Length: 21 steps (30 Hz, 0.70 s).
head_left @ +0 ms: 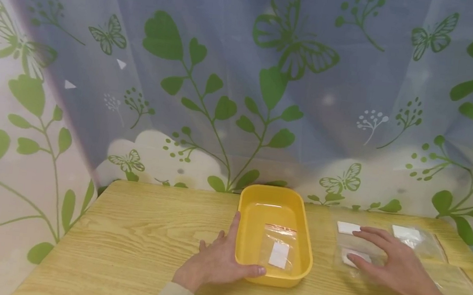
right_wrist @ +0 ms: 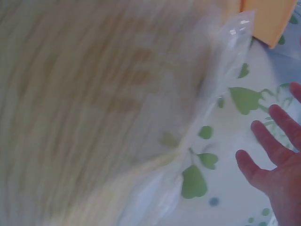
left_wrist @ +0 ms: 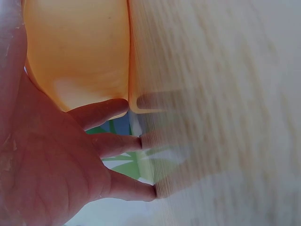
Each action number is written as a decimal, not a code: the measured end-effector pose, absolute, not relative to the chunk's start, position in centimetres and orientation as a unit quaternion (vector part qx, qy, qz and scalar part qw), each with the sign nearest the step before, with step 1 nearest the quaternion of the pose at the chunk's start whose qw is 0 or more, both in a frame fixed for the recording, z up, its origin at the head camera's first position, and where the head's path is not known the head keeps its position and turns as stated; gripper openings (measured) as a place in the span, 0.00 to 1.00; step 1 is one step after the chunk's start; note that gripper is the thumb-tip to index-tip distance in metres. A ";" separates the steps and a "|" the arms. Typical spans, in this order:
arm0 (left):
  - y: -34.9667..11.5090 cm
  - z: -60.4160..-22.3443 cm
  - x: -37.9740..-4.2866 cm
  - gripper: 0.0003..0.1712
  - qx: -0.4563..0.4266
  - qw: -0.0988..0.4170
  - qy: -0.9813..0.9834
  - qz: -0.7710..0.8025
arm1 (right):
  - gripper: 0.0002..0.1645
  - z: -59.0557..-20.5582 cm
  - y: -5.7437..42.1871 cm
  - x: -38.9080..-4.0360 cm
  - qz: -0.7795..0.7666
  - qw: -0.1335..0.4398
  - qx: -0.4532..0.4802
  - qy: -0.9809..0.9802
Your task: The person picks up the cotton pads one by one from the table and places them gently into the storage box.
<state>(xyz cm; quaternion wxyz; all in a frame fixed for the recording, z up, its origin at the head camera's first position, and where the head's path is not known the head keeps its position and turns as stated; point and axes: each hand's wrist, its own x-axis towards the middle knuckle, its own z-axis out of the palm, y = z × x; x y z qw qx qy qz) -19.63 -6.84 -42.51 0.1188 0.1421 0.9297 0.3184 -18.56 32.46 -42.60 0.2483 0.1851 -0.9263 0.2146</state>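
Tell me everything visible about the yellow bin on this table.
The yellow bin is an open-topped, round-cornered rectangular container, seemingly plastic, smooth-walled. It sits upright on the wood-grain table, long sides running toward the patterned curtain. Inside lies one clear zip bag with a white rectangle. The left hand touches its near-left corner, thumb at the near rim.

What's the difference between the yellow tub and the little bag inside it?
The yellow tub is solid-coloured, while the bag is see-through, with a white rectangle showing and a reddish strip along its top.
The tub is clearly larger; the bag covers only part of its floor.
The tub has raised walls, whereas the bag lies flat.
The left hand touches the tub but not the bag.
Both are roughly rectangular.
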 end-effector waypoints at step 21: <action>-6.9 -42.5 -19.7 0.77 0.145 0.118 0.932 0.310 | 0.36 -43.7 36.8 -22.6 0.288 0.087 0.086 -0.950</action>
